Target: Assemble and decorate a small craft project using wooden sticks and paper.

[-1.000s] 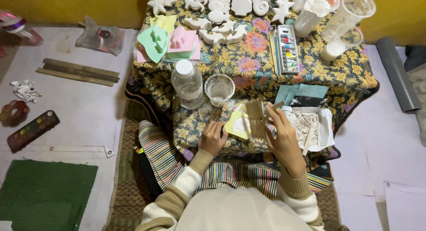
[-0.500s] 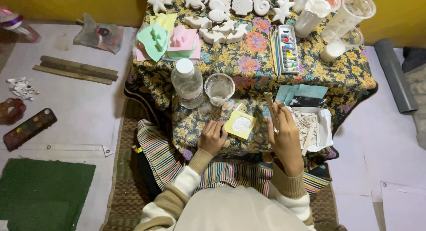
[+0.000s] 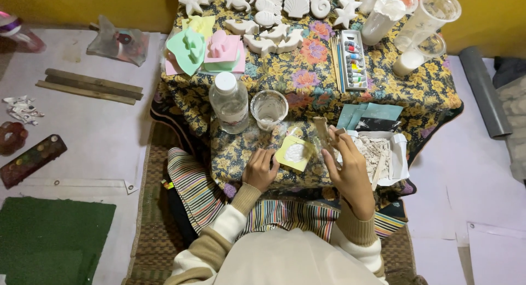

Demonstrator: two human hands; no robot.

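Left hand (image 3: 261, 169) curls loosely, fingertips steadying a soft yellow mould (image 3: 295, 152) filled with white plaster. Right hand (image 3: 347, 167), at its 3 o'clock, pinches a flat wooden stick (image 3: 321, 131) upright on the floral cloth (image 3: 307, 77).

yellow mould (image 3: 295, 152), floral yellow tablecloth (image 3: 307, 71), striped multicolour cloth (image 3: 192, 181), green mat (image 3: 49, 241)
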